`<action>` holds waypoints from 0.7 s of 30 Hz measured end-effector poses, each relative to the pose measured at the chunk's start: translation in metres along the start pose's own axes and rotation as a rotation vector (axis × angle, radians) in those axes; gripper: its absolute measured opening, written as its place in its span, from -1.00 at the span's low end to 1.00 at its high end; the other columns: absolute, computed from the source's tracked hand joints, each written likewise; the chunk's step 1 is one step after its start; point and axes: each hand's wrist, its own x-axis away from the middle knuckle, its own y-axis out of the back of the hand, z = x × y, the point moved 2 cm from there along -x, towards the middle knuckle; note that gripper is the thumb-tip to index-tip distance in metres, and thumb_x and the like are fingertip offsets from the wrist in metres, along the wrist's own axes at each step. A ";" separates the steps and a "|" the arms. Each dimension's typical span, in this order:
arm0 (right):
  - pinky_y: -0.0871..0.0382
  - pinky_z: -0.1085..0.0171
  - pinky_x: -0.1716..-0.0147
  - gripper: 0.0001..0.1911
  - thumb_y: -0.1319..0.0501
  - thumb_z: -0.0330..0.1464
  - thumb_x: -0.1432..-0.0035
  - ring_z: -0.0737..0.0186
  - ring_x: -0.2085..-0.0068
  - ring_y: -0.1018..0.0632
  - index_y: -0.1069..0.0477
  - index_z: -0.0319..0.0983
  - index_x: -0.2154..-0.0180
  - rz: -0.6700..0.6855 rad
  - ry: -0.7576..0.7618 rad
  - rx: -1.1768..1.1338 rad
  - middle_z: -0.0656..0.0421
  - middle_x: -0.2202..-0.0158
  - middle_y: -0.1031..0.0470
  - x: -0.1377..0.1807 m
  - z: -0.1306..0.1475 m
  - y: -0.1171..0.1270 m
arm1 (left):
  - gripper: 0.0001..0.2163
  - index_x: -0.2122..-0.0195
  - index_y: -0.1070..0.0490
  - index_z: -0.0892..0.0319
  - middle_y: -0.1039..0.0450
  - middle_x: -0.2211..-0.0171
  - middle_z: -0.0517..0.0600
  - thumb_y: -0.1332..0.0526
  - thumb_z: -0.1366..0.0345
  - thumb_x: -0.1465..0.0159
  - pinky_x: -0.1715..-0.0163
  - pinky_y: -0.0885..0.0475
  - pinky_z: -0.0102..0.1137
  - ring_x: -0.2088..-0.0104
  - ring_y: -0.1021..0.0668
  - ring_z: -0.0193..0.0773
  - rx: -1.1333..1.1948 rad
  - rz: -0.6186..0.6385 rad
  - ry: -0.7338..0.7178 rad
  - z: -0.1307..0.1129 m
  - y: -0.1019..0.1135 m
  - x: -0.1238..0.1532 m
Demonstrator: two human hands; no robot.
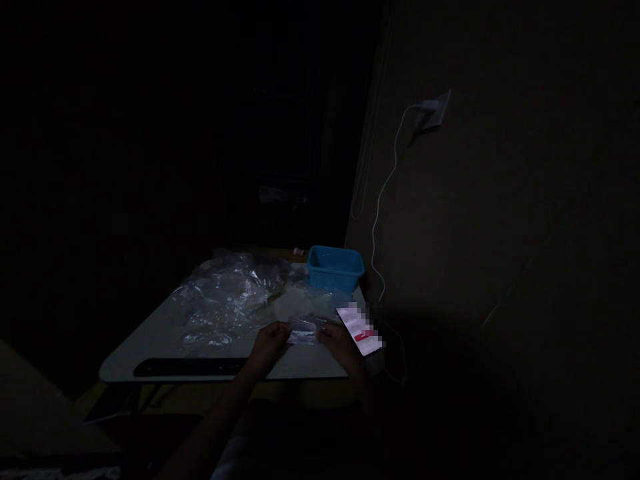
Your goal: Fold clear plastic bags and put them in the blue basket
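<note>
Clear, shiny plastic forms the small flat sheet (303,333) which is held on the near side of the blue rectangular plastic basin (334,277). The left grip (271,339) pinches its left end, and the right grip (336,339) pinches its right end; both look narrow, although the darkness hides how exactly the fingers press. Between them the sheet appears fairly straight, over the part of the white counter (295,365) nearer than the basin.

For holding it well, I judge that both ends need equal and gentle tension: too strong a pull could tear such thin film, and too little could let it fold upon itself. Both grips at one height should help its edges to be level.

To the left of the basin spreads a large crumpled heap of clear plastic (227,293); loose film may cling, so some distance is wise. Nearer than the basin, just beside the right grip, is a flat device with a bright screen (357,330), which a careless elbow could push. I cannot tell how many layers the sheet has; fingertips may judge this better than eyes.
</note>
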 end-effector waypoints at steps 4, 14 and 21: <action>-0.19 0.35 0.47 -0.74 -0.09 -0.21 0.00 0.29 0.42 -0.39 -0.39 -0.26 0.44 -0.009 0.022 -0.018 0.22 0.49 -0.40 0.000 -0.003 -0.001 | -0.73 0.58 -0.38 0.24 -0.37 0.65 -0.10 -0.31 0.13 0.16 0.55 -0.32 -0.47 0.61 -0.41 -0.37 0.021 -0.011 -0.005 0.002 0.000 -0.001; -0.21 0.34 0.44 -0.72 -0.12 -0.21 0.03 0.26 0.39 -0.40 -0.41 -0.26 0.33 -0.015 0.050 -0.013 0.19 0.42 -0.42 0.000 0.005 0.001 | -0.70 0.59 -0.37 0.24 -0.35 0.69 -0.11 -0.28 0.08 0.20 0.63 -0.27 -0.49 0.65 -0.38 -0.37 -0.143 -0.046 0.039 -0.006 -0.003 0.003; -0.22 0.35 0.48 -0.69 -0.08 -0.19 0.00 0.29 0.43 -0.40 -0.40 -0.29 0.37 0.010 0.020 -0.045 0.20 0.48 -0.42 -0.002 -0.002 -0.002 | -0.71 0.59 -0.38 0.24 -0.36 0.66 -0.09 -0.28 0.09 0.19 0.58 -0.29 -0.46 0.61 -0.39 -0.35 -0.139 -0.017 0.019 -0.009 -0.003 0.004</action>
